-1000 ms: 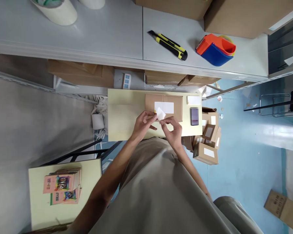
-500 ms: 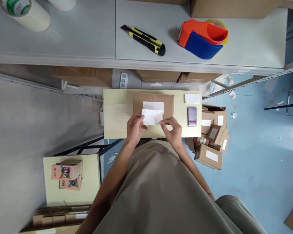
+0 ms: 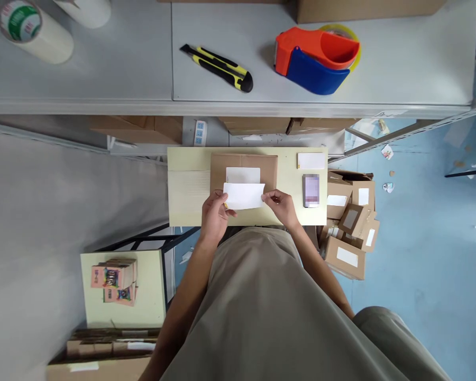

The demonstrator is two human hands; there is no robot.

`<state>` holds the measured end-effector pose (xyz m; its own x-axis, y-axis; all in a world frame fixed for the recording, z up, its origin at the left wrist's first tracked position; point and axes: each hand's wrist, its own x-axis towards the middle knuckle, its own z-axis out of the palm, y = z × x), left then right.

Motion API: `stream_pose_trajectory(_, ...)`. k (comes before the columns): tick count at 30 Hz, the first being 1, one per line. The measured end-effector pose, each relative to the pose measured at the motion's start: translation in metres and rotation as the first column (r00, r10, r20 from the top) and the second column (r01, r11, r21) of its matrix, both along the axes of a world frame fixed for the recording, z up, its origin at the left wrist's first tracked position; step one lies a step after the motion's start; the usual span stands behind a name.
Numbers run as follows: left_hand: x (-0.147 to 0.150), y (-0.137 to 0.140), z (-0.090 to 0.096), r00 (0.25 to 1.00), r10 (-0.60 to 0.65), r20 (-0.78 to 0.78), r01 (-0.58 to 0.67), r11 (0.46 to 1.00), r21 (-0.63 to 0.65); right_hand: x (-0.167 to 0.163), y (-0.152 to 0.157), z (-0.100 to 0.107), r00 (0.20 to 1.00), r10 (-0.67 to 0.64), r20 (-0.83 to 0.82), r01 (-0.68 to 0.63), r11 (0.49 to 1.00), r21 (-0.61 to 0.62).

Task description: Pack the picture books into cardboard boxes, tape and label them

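Note:
A white paper slip point(image 3: 244, 196) is stretched between my two hands above the near edge of a cardboard box point(image 3: 218, 169). My left hand point(image 3: 215, 212) pinches its left end, and my right hand point(image 3: 281, 207) pinches its right end between thumb and finger. The box lies on a pale yellow table point(image 3: 188, 196) and carries a white label point(image 3: 243, 174) on top, partly covered by the slip. Right of the box are a phone point(image 3: 311, 190) with a blurred screen and a white stack of slips or labels point(image 3: 311, 161).
On the grey shelf point(image 3: 122, 69) ahead lie a utility knife point(image 3: 218, 67), a tape dispenser point(image 3: 315, 61) and tape rolls point(image 3: 43, 39). Labelled boxes point(image 3: 345, 251) are piled on the floor at right. Books point(image 3: 115, 278) sit on a side table at left, near flattened cardboard point(image 3: 99, 346).
My right hand has taken hold of the slip's right end, and the slip is now pulled flat and level. The whole view has shifted slightly.

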<state>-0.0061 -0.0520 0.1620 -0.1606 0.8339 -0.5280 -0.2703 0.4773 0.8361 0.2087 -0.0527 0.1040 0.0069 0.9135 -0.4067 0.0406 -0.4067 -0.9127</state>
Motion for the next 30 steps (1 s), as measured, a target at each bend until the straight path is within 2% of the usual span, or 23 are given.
stream_pose_trajectory(3,-0.012,0.002,-0.014,0.99,-0.052,-0.132,0.054,0.999,0.006,0.0,0.002,0.0,0.999,0.0,0.033,0.0,1.0,0.011)
stream_pose_trajectory(8,-0.037,0.016,-0.055,0.925,-0.132,-0.356,0.133,0.991,-0.023,-0.003,0.01,-0.008,0.986,-0.026,0.167,0.021,0.999,0.027)
stream_pose_trajectory(11,-0.046,0.031,-0.077,0.876,-0.171,-0.45,0.204,0.979,0.024,-0.011,0.023,-0.02,0.97,-0.004,0.241,-0.004,0.999,0.034)
stream_pose_trajectory(15,-0.051,0.056,-0.097,0.817,-0.19,-0.545,0.283,0.955,0.091,-0.02,0.048,-0.035,0.931,-0.036,0.363,0.014,0.998,0.062)
stream_pose_trajectory(21,-0.053,0.079,-0.115,0.731,-0.226,-0.644,0.349,0.935,0.068,-0.023,0.068,-0.044,0.85,0.02,0.526,-0.032,0.999,0.015)
stream_pose_trajectory(30,-0.059,0.071,-0.12,0.638,-0.239,-0.732,0.433,0.898,0.084,-0.026,0.054,-0.049,0.745,0.078,0.663,-0.09,0.996,-0.016)
